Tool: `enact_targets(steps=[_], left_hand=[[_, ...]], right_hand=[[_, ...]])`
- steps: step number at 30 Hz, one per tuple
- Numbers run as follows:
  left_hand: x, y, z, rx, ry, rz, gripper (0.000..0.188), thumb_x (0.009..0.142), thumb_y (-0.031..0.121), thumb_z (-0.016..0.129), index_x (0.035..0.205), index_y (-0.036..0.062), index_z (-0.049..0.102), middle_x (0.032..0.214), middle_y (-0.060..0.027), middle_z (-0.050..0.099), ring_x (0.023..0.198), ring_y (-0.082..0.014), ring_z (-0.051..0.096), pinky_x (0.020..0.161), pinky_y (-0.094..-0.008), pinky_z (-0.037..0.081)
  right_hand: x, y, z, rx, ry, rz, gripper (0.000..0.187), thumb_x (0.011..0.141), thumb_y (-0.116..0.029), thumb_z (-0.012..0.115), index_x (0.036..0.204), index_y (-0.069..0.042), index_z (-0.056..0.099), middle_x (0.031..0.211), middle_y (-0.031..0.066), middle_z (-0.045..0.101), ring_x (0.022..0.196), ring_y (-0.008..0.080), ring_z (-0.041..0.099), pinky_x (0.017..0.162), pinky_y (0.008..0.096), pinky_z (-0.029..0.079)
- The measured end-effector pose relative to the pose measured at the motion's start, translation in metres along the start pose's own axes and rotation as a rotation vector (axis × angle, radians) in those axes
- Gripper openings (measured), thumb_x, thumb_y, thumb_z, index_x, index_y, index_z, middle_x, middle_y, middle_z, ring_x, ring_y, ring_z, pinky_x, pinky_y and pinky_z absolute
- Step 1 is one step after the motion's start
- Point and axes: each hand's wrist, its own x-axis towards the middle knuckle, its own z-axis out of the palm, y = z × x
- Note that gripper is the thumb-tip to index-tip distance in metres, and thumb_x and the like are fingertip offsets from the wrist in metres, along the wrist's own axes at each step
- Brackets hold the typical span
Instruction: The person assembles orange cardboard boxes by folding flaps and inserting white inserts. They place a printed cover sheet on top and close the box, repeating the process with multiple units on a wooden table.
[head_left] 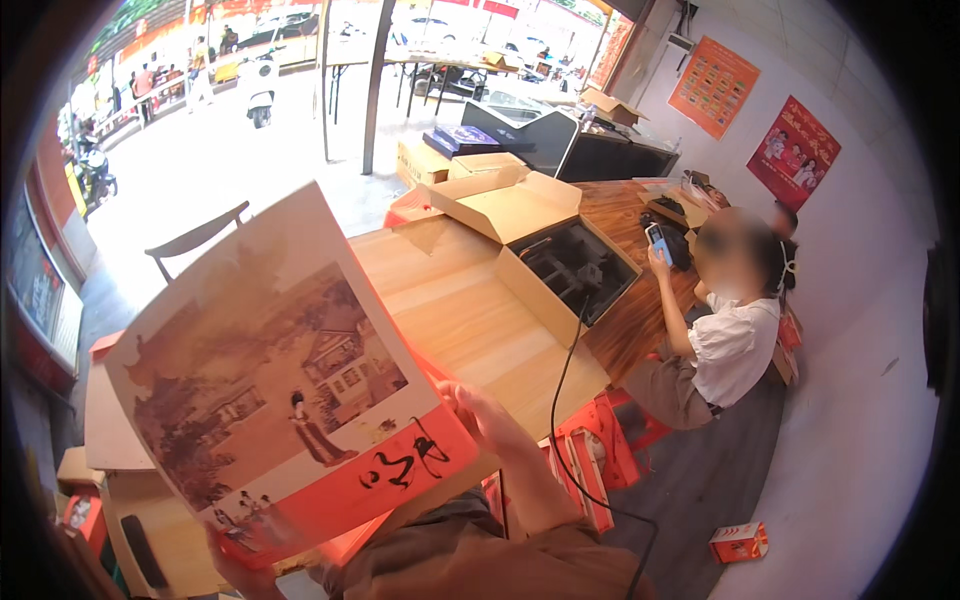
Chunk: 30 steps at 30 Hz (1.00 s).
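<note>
I hold up a broad, flat printed piece of card or packaging (270, 390), tilted over the near side of the table. Its face has a brownish painted scene with buildings and a robed figure, above a red band with black brushwork. Whether it is a bag, a box or a folder, I cannot tell. My right hand (480, 418) is closed on its right edge, with the fingers partly behind it. My left hand (240, 575) is at its lower left corner, mostly hidden. Its fingers are bent against the corner.
An open cardboard box (545, 300) with dark contents sits on the wooden table (430, 290). A black cable (556, 420) hangs beside it. At the right a person (735, 340) sits holding a phone (659, 244). Red packages (590, 470) stand below the table; a red carton (740, 543) lies on the floor.
</note>
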Motion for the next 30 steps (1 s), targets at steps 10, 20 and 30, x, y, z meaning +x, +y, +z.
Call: enact_targets(steps=[10, 20, 30], left_hand=[[-0.024, -0.032, 0.008, -0.047, -0.005, -0.148, 0.044, 0.115, 0.039, 0.052, 0.142, 0.0069, 0.061, 0.134, -0.0103, 0.074, 0.120, -0.0253, 0.072, 0.109, -0.0458, 0.056], [-0.027, -0.073, 0.032, 0.282, 0.129, 0.042, 0.046, 0.115, 0.035, 0.056, 0.144, -0.0004, 0.054, 0.132, -0.0134, 0.070, 0.117, -0.0224, 0.070, 0.103, -0.0397, 0.057], [-0.057, -0.073, 0.048, 0.373, 0.258, -0.006, 0.051, 0.112, 0.038, 0.063, 0.143, -0.0016, 0.051, 0.132, -0.0135, 0.066, 0.119, -0.0213, 0.066, 0.107, -0.0384, 0.053]], right_hand=[[-0.032, 0.001, 0.029, 0.120, 0.490, 0.183, 0.047, 0.116, -0.044, 0.044, 0.121, -0.002, 0.065, 0.087, 0.0033, 0.065, 0.071, 0.0130, 0.060, 0.056, 0.0291, 0.044], [0.017, -0.004, -0.030, -0.143, 0.325, -0.137, 0.046, 0.119, -0.031, 0.042, 0.137, 0.006, 0.064, 0.129, 0.0121, 0.071, 0.120, 0.0199, 0.065, 0.105, 0.0352, 0.048], [0.010, 0.007, -0.036, -0.124, 0.220, -0.072, 0.050, 0.120, -0.029, 0.039, 0.147, 0.008, 0.058, 0.142, 0.0143, 0.067, 0.128, 0.0198, 0.065, 0.111, 0.0357, 0.049]])
